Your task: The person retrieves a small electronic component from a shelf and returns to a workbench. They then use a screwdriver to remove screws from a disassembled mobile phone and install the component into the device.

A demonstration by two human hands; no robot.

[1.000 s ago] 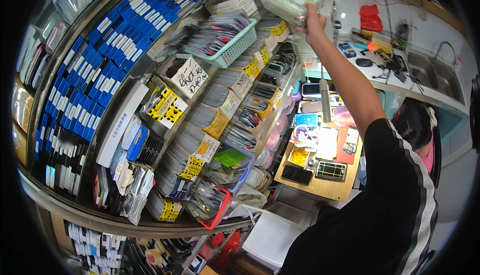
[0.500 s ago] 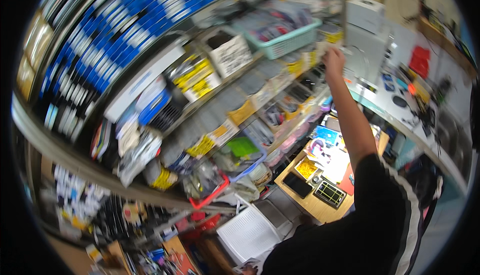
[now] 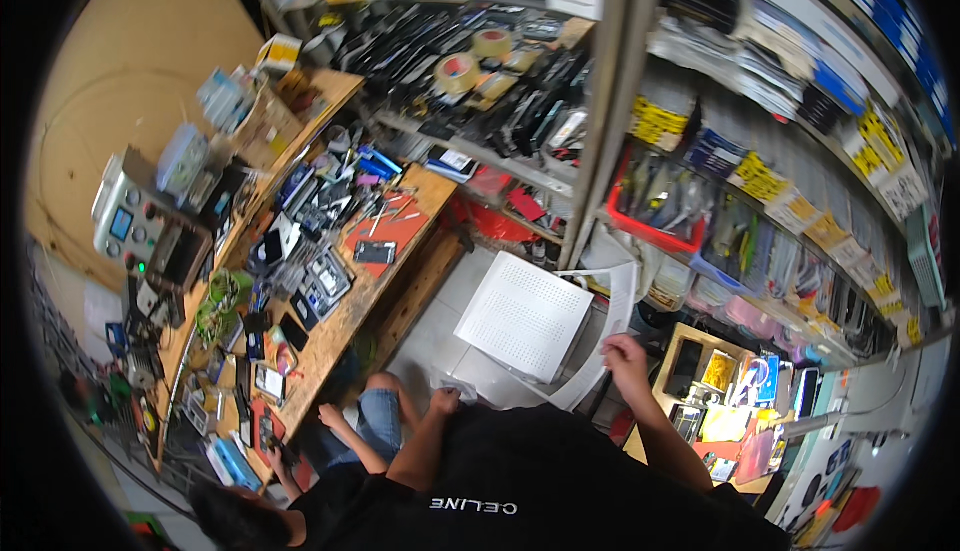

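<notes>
My left hand (image 3: 444, 402) is closed around a small crumpled pale piece (image 3: 455, 387), perhaps plastic, low in front of my body. My right hand (image 3: 625, 354) hangs in the air with its fingers curled in, and I see nothing in it. It appears beside the curved back (image 3: 618, 303) of a white plastic chair; whether they touch I cannot tell. The perforated chair seat (image 3: 527, 317) lies between and ahead of my hands. To the right of my right hand is a small wooden table (image 3: 648, 431) with phones and a tray of yellow bits (image 3: 718, 371).
At left stands a wooden workbench (image 3: 335, 346) crowded with phone parts, tools and a machine (image 3: 125, 221). A seated person in denim shorts (image 3: 375, 429) works there, close to my left arm. Metal shelving with a post (image 3: 612, 101) and a red basket (image 3: 655, 229) rises ahead and right.
My view has swung left toward the workbench and the seated person. My right hand has come down from the shelf edge to beside the chair. My left hand now shows fully.
</notes>
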